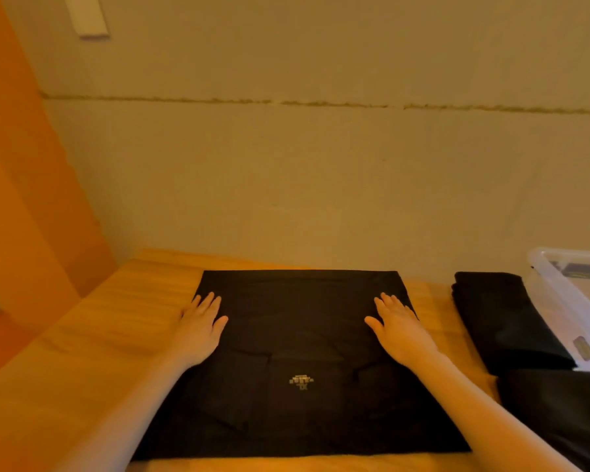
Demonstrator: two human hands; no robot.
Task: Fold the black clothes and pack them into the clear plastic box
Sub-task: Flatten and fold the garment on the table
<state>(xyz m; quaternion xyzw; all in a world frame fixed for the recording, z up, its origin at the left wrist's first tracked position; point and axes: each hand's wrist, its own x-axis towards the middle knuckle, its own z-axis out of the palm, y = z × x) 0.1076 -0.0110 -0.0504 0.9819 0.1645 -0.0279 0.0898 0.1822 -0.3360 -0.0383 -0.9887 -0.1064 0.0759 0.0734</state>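
Note:
A black garment (297, 335) lies spread flat as a rectangle on the wooden table (92, 352), with a small gold label print near its lower middle. My left hand (201, 323) rests flat on its left edge, fingers straight. My right hand (397, 323) lies flat on its right side, fingers straight. To the right a folded black garment (501, 321) lies beside the clear plastic box (559, 294), whose rim shows at the right edge. More black cloth (556, 410) lies below it.
A beige wall (321, 165) rises directly behind the table. An orange panel (21, 199) stands at the left. Bare table wood shows left of the spread garment and along the near edge.

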